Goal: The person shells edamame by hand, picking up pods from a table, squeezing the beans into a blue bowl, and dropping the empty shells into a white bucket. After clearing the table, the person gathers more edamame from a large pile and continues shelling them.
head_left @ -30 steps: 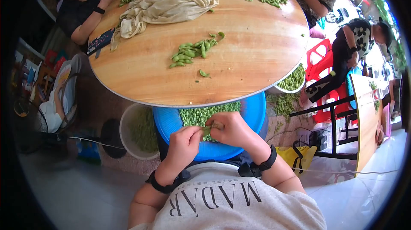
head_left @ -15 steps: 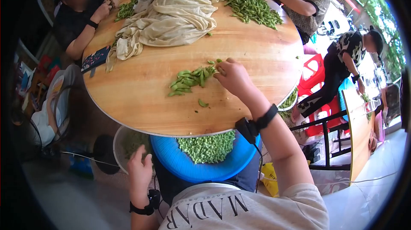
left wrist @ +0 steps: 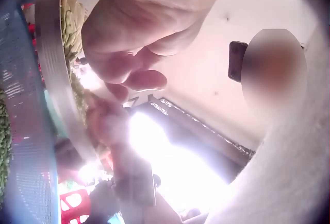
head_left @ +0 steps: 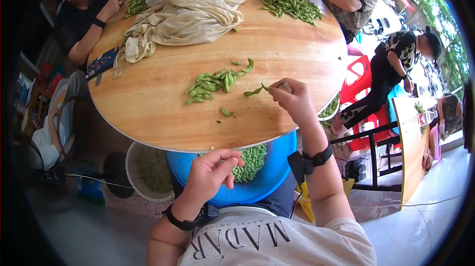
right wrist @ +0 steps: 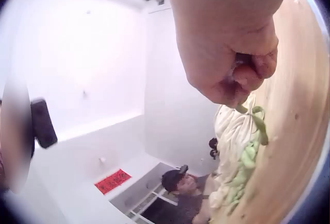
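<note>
My right hand (head_left: 296, 100) is raised over the near right part of the round wooden table (head_left: 163, 112). Between thumb and fingertips it pinches green soybean pods (head_left: 253, 92), which stick out to the left; one pod (right wrist: 260, 125) also dangles from the fingers in the right wrist view. A small heap of pods (head_left: 210, 87) lies just left of it on the tabletop. My left hand (head_left: 208, 174) hovers above the blue basin (head_left: 279, 172), fingers loosely bent and holding nothing visible. Shelled green beans (head_left: 253, 164) fill the basin's middle, partly hidden by that hand.
A crumpled cream cloth (head_left: 198, 13) covers the table's far side, with a larger pod pile (head_left: 287, 1) beside it. A pale bucket (head_left: 132, 167) stands left of the basin, and another container of pods (head_left: 330, 107) sits at the right edge. Other people are around the table.
My right hand went from the basin to the pod heap, then drew back right and nearer with pods pinched. The left hand swung out left, then returned over the basin.
</note>
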Demonstrator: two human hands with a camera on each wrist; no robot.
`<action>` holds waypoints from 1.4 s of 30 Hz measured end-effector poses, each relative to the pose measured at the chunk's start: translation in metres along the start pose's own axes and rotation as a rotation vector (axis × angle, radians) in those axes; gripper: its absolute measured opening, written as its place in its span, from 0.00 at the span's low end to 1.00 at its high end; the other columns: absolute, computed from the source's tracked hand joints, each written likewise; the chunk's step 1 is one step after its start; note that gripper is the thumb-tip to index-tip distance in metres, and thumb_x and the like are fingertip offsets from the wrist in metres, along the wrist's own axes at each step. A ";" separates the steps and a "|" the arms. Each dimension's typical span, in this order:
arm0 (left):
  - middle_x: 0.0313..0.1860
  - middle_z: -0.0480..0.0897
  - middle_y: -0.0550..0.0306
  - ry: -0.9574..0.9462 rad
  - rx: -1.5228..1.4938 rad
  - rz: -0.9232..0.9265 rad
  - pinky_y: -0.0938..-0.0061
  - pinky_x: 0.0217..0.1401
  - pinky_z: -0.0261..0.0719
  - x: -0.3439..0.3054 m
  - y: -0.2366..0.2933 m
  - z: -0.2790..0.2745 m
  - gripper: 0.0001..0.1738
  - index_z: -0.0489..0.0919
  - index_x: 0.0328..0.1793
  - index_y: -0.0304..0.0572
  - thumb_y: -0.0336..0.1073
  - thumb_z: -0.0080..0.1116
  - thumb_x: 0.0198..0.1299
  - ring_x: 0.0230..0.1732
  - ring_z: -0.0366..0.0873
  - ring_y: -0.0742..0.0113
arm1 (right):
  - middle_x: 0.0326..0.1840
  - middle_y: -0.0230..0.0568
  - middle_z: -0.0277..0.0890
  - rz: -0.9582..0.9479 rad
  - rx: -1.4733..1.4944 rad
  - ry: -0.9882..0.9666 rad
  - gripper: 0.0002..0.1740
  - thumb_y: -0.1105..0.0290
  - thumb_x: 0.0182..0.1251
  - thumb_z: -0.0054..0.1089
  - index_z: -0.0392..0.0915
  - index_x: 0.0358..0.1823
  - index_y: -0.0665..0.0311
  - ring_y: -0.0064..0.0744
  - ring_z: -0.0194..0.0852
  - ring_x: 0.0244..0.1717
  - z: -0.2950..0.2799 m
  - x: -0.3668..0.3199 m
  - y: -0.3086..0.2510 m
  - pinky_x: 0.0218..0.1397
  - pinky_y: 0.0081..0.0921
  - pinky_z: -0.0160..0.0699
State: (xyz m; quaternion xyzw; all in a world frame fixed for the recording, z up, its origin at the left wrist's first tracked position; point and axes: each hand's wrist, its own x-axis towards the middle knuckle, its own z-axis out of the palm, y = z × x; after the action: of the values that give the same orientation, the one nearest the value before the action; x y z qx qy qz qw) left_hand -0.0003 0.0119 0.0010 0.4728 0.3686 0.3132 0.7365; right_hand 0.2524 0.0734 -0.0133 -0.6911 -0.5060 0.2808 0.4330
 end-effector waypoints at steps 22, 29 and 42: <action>0.38 0.80 0.59 0.064 -0.233 0.284 0.87 0.22 0.67 0.014 -0.013 0.037 0.12 0.76 0.50 0.39 0.27 0.54 0.59 0.21 0.70 0.79 | 0.17 0.27 0.63 0.387 1.242 -0.563 0.05 0.70 0.62 0.54 0.74 0.32 0.65 0.14 0.52 0.13 0.030 -0.111 -0.016 0.14 0.15 0.49; 0.36 0.80 0.57 0.156 0.387 0.550 0.85 0.22 0.66 -0.007 -0.007 0.025 0.09 0.78 0.45 0.34 0.27 0.55 0.58 0.21 0.70 0.79 | 0.18 0.23 0.61 -0.026 0.416 -0.532 0.13 0.64 0.63 0.58 0.73 0.36 0.69 0.11 0.51 0.23 0.021 -0.122 -0.031 0.23 0.13 0.53; 0.27 0.75 0.50 0.247 0.919 0.721 0.74 0.28 0.72 -0.023 -0.008 0.033 0.11 0.78 0.43 0.33 0.22 0.58 0.51 0.26 0.75 0.60 | 0.20 0.25 0.60 0.154 0.739 -0.757 0.22 0.53 0.72 0.38 0.72 0.37 0.66 0.13 0.53 0.20 0.013 -0.126 -0.042 0.21 0.12 0.54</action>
State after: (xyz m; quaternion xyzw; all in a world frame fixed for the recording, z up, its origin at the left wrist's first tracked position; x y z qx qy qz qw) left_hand 0.0158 -0.0245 0.0088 0.7984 0.3654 0.4045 0.2556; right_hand 0.1814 -0.0365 0.0112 -0.3779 -0.4420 0.7009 0.4129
